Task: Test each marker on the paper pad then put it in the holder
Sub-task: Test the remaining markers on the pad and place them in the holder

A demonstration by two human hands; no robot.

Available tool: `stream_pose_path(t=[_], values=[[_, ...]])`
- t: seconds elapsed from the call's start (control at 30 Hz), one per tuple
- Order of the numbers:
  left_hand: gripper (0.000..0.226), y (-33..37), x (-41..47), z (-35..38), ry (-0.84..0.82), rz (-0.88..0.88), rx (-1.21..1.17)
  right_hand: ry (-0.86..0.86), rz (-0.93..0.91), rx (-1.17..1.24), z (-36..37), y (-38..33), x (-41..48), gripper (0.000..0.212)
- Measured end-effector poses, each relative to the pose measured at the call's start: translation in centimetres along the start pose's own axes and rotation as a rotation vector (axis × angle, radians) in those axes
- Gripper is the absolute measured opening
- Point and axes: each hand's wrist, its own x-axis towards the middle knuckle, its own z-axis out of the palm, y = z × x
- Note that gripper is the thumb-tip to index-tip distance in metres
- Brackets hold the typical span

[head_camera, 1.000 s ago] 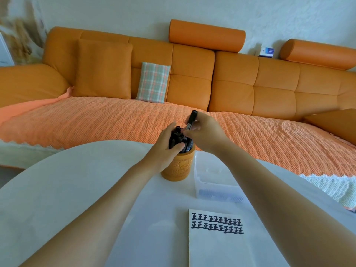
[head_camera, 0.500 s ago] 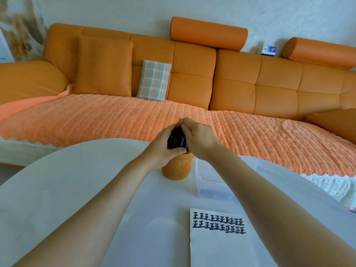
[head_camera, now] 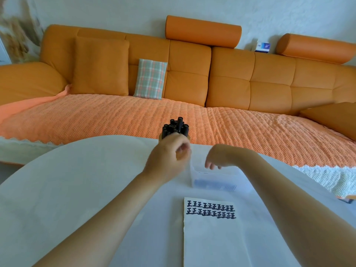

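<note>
Left hand (head_camera: 169,154): we see its back, blurred, with the fingers loosely curled. Nothing shows in them. It hangs over the table just in front of the holder.
Right hand (head_camera: 216,157): the wrist is bent and the fingers hang down relaxed, gripping nothing, above the clear box.
Markers (head_camera: 175,127): we see a tight bunch of black cylinders standing upright with their round ends up. One pokes above the others.
Holder (head_camera: 160,138): we see only a brownish-orange sliver of its rim under the markers. The rest is hidden behind our left hand.
Paper pad (head_camera: 212,239): a flat white rectangle near us on the table, with two rows of dark blocky ink marks across its top.
Clear box (head_camera: 213,183): translucent plastic with straight walls, sitting between the pad and the holder.
Table (head_camera: 77,180): smooth, white and matte, with a curved edge.
Sofa (head_camera: 231,78): orange padded panels with cylindrical bolsters on top. Its seat has a ribbed, woven orange cover, and a plaid cushion (head_camera: 150,79) leans on the back.
</note>
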Motion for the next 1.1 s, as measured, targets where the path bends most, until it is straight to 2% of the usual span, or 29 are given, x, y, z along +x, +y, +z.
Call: stream_pose_path(t=[0.1,0.17,0.3,0.4,0.47,0.53,0.6,0.67,0.73,0.8,0.9,0.97,1.1], values=[[0.016,0.7,-0.6,1.9,-0.223,-0.079,0.021,-0.087,-0.015,0.062,1.3,1.3,0.3,0.032],[0.023,0.6,-0.8,3.0,-0.277,-0.156,0.021,-0.086,-0.048,0.018,1.8,1.7,0.6,0.033],[0.018,0.6,-1.2,3.8,-0.274,-0.277,-0.038,-0.083,-0.062,-0.043,2.7,1.5,0.1,0.042],[0.029,0.6,-1.7,3.9,-0.290,-0.321,-0.036,-0.105,-0.106,-0.032,3.2,1.6,-0.1,0.039],[0.031,0.6,-2.1,4.0,-0.295,-0.354,-0.055,-0.058,-0.168,-0.116,3.3,1.8,-0.2,0.040],[0.030,0.6,-2.1,4.0,-0.291,-0.380,-0.067,0.009,-0.187,-0.202,3.3,2.0,0.1,0.034],[0.027,0.8,-2.0,4.1,-0.303,-0.403,-0.063,0.108,-0.163,-0.180,3.3,1.9,-0.2,0.021],[0.028,1.0,-1.7,4.0,-0.307,-0.407,-0.065,0.270,-0.201,-0.171,2.8,1.5,-1.2,0.018],[0.037,1.6,-1.5,3.6,-0.254,-0.398,-0.097,0.421,-0.241,-0.140,2.2,1.5,-2.5,0.025],[0.042,2.1,-1.2,3.0,-0.194,-0.371,-0.127,0.480,-0.269,-0.077,1.7,1.6,-3.7,0.028],[0.029,2.8,-1.2,2.1,-0.214,-0.301,-0.119,0.440,-0.296,0.127,1.6,1.2,-5.9,0.037],[0.013,3.3,-1.4,1.5,-0.245,-0.265,-0.106,0.410,-0.323,0.184,2.0,1.0,-7.1,0.032],[0.007,4.4,-3.0,0.4,-0.317,-0.224,-0.041,0.363,-0.384,0.195,4.0,0.4,-8.9,0.021]])
